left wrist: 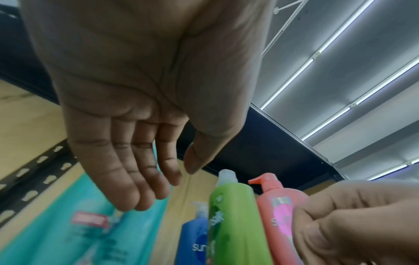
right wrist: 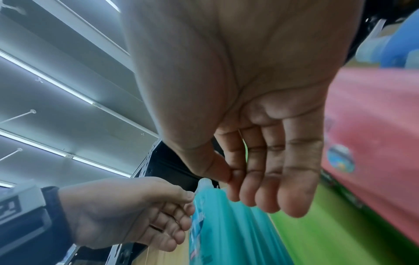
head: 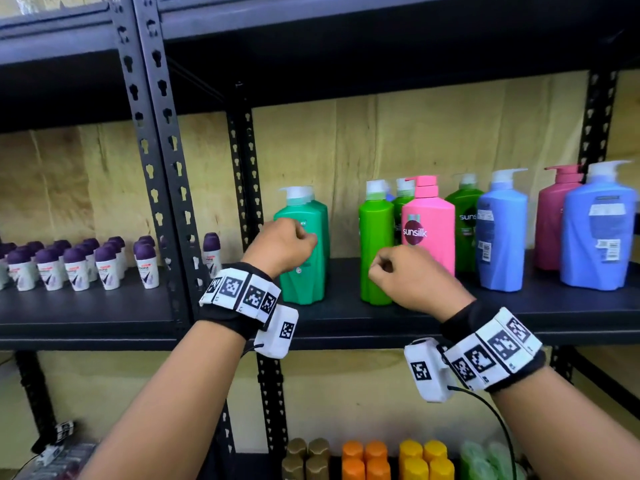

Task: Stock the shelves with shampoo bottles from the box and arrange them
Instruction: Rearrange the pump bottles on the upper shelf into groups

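Note:
Pump shampoo bottles stand in a row on the black shelf (head: 415,318). My left hand (head: 284,242) hovers in front of the teal bottle (head: 306,282), its relaxed fingers (left wrist: 127,170) holding nothing. My right hand (head: 405,275) hangs loosely curled and empty in front of the green bottle (head: 375,230) and the pink Sunsilk bottle (head: 433,220). In the right wrist view its fingers (right wrist: 272,170) are near the teal bottle (right wrist: 226,233), with the thumb against the index finger. A gap separates the teal and green bottles. I cannot tell whether either hand touches a bottle.
Further right stand another green bottle (head: 465,216), two blue bottles (head: 502,237), (head: 595,237) and a dark pink one (head: 550,216). Several purple-capped roll-ons (head: 76,265) fill the left bay beyond the black upright (head: 162,168). Orange and yellow bottles (head: 398,459) sit on the shelf below.

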